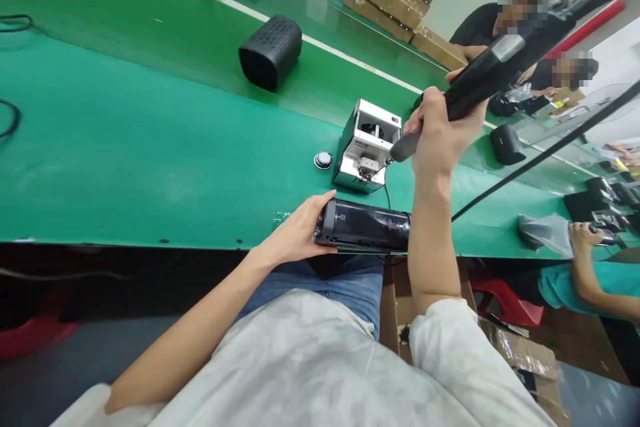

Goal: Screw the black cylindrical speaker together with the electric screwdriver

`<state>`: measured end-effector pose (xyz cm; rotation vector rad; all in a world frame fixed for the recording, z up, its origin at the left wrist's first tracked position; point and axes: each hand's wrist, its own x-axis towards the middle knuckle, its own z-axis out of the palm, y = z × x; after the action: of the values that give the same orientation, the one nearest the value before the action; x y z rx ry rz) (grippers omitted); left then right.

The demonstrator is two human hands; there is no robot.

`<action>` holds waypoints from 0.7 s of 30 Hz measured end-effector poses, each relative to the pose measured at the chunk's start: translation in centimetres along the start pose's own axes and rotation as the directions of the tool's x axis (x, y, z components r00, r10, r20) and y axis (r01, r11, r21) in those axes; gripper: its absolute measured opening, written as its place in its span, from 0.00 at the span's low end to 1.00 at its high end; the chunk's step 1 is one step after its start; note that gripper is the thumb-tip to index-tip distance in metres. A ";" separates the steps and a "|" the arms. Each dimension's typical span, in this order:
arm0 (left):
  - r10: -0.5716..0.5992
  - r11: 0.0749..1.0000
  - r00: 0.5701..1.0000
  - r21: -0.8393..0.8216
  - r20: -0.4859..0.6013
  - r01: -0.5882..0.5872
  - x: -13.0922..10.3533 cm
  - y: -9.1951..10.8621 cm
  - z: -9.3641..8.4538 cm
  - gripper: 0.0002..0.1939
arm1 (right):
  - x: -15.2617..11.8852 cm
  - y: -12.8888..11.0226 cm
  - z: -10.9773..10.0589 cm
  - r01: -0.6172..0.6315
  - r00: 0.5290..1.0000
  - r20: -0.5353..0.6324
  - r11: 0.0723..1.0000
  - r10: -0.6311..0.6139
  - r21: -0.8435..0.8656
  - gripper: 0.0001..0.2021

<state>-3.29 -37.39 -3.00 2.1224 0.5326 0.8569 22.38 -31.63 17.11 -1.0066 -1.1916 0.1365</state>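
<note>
Green workbench (125, 147): long surface running across the view.

Black speaker (271, 51): lies alone on the far strip of the bench, well apart from the hands.

Left hand (300, 233): fingers curled round the left end of the black cylindrical casing, thumb on top.

Black cylindrical casing (367, 227): lies on its side at the near edge of the bench, in front of the person's lap.

Small round disc (323, 160): rests on the bench just beside the metal box.

Metal box (367, 145): silver, stands just behind the casing.

Right hand (440, 133): closed round the electric screwdriver (480, 77), held above the bench, its tip at the metal box.

Co-workers: seated at far right, a hand (580, 235) near a grey bag (543, 230).
</note>
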 end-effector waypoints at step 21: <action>-0.069 0.996 0.998 0.053 -0.002 0.069 -0.4 -1.6 0.8 0.72 | 0.6 0.7 -2.3 -0.149 0.985 0.069 0.985 0.156 -0.090 0.28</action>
<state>-3.12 -37.04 -4.85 2.1388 0.6316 0.8118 24.82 -32.19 16.99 -1.1764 -1.1964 0.2485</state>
